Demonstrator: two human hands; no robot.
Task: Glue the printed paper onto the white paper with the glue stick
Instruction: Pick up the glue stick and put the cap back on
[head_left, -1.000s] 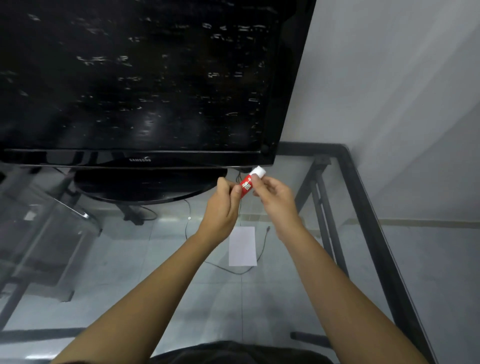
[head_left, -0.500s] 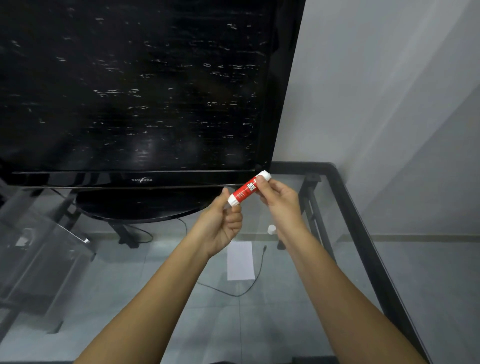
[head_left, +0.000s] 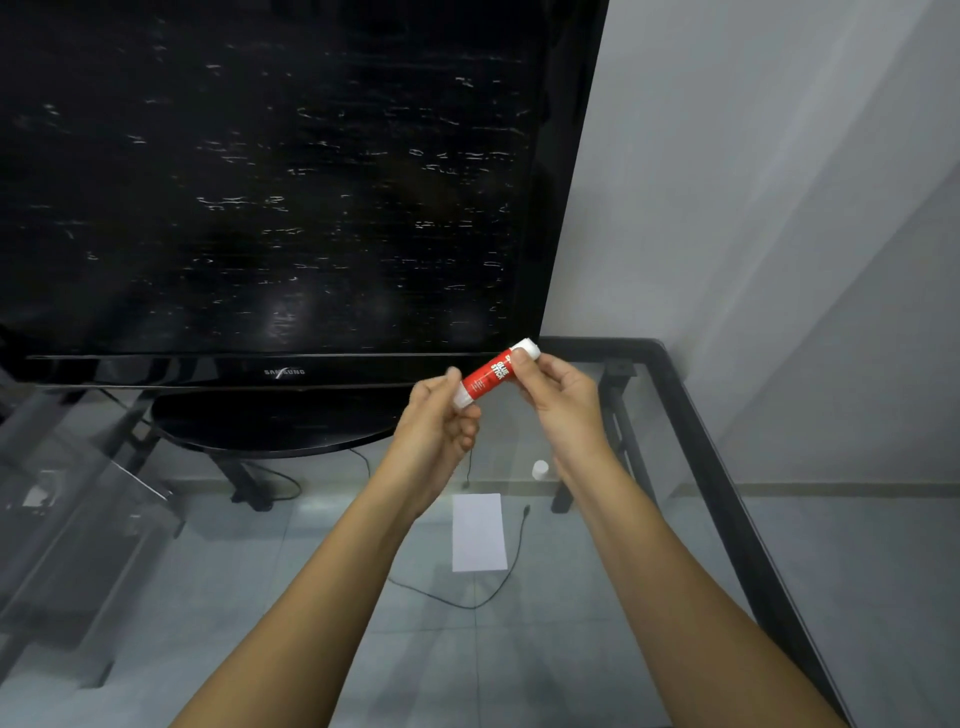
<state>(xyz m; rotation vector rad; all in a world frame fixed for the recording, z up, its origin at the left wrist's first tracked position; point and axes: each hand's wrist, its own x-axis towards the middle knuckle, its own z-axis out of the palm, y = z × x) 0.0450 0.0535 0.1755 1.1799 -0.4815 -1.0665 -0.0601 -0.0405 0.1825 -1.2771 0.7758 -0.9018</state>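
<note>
I hold a red glue stick (head_left: 485, 375) with white ends in the air above the glass table, tilted up to the right. My left hand (head_left: 441, 421) pinches its lower white end. My right hand (head_left: 558, 400) grips its upper end with thumb and fingers. A small white sheet of paper (head_left: 479, 532) lies flat on the glass below my hands. A small white cap (head_left: 540, 468) stands on the glass just behind the sheet. No printed paper is visible.
A large black television (head_left: 280, 208) on its oval stand (head_left: 270, 421) fills the back of the glass table (head_left: 691, 426). The table's black frame runs along the right side by a grey wall. A thin black cable (head_left: 498, 587) curves beside the sheet.
Both hands with the glue stick stayed near the television's lower right corner while my view tilted upward. The white cap now stands on the glass; one second ago I could not see it there.
</note>
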